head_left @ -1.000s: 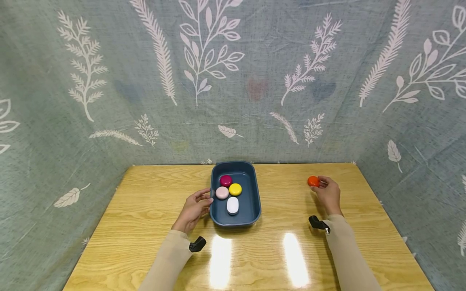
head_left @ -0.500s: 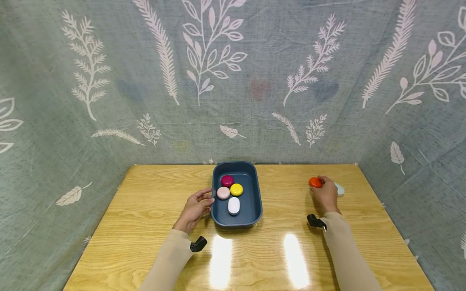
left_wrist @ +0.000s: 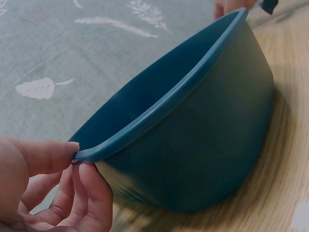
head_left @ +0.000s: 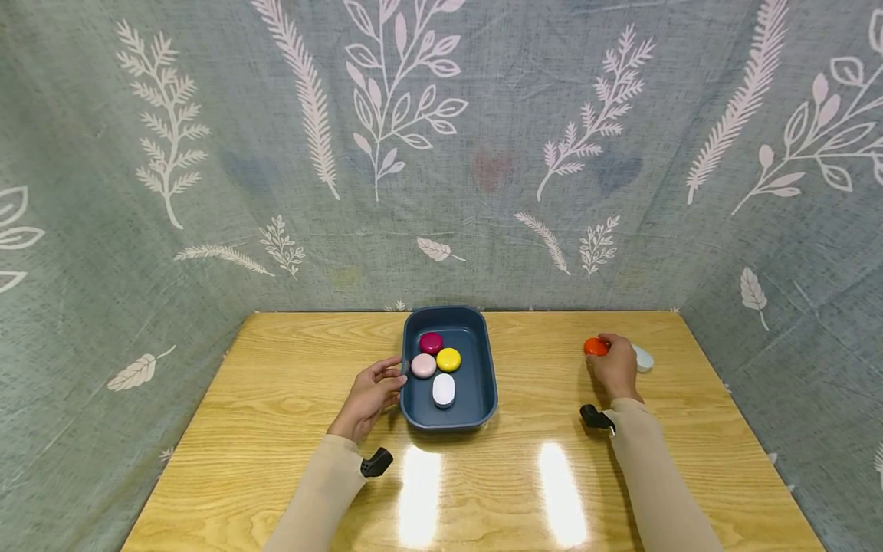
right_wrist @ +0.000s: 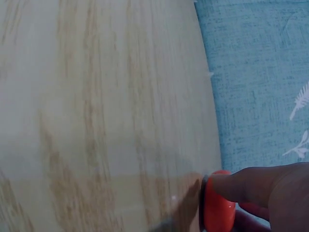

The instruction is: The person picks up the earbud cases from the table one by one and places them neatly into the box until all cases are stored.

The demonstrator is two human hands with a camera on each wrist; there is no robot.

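My left hand (head_left: pixel 369 397) pinches the left rim of a dark blue rectangular bin (head_left: pixel 483 383) between thumb and fingers; the left wrist view shows the thumb on top of the rim. Inside the bin lie a magenta round case (head_left: pixel 431 343), a pink round case (head_left: pixel 423 366), a yellow round case (head_left: pixel 449 359) and a white oval case (head_left: pixel 444 389). At the table's far right, my right hand (head_left: pixel 616 369) pinches a glossy red round case (head_left: pixel 595 347). In the right wrist view the thumb presses the red case (right_wrist: pixel 219 208); the fingers beneath are partly hidden.
A pale bluish-white oval object (head_left: pixel 644 359) lies just right of my right hand, partly covered by it. The wooden table (head_left: pixel 276 429) ends at a patterned cloth (head_left: pixel 441 253) behind and at both sides.
My right hand has shifted slightly with the red case, and the pale oval object beside it has come into view. The left hand stays at the bin's rim.
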